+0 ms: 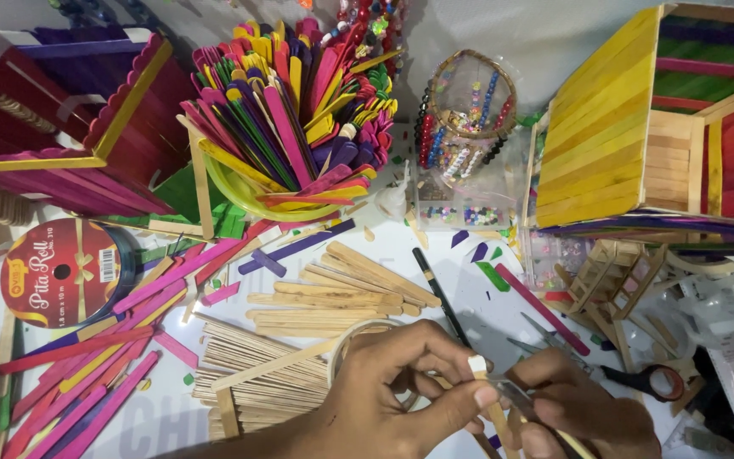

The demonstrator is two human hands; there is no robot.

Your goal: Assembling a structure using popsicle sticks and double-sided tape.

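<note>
- Hands first: your left hand (pixel 392 387) is low in the middle of the view, fingers curled, and it pinches a plain wooden stick (pixel 493 408) between thumb and forefinger, near the stick's pale top end.
- Your right hand (pixel 584 408) is just beside it and grasps a small metal tool (pixel 516 393); the tool's tip touches the stick close to your left thumb. What kind of tool it is, I cannot tell.
- Under your left hand lies a roll of tape (pixel 358 336), partly hidden.
- Left of your hands, a heap of plain wooden sticks (pixel 256 374) lies on the white table (pixel 469 289), and pink sticks (pixel 87 382) lie farther left.
- A black pencil (pixel 437 291) lies above your hands, and scissors (pixel 630 374) lie near your right hand.
- At the top stands a yellow cup of coloured sticks (pixel 290 110), with a stick house (pixel 639 119) on the right.
</note>
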